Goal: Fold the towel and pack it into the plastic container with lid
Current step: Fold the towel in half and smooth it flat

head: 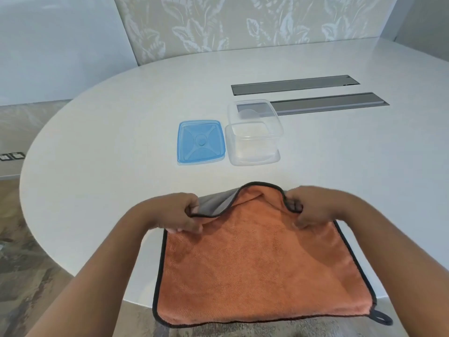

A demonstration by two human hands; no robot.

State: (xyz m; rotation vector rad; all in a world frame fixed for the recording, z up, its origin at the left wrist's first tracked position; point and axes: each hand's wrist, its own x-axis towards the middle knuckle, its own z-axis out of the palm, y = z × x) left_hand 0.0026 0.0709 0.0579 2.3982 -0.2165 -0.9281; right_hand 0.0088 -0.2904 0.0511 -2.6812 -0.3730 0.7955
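Note:
An orange towel (257, 263) with black trim and a grey underside lies on the near part of the white table, its near edge hanging over the table's rim. My left hand (175, 212) pinches the towel's far left corner. My right hand (313, 207) pinches the far right corner. The far edge is lifted and curled toward me, showing the grey side. Beyond the towel stands a clear plastic container (254, 135), open and empty. Its blue lid (201, 141) lies flat just to the left of it.
The round white table (102, 147) curves away on the left, with floor beyond its edge. Two grey recessed cable hatches (295, 85) sit in the tabletop behind the container. A patterned wall panel stands at the back.

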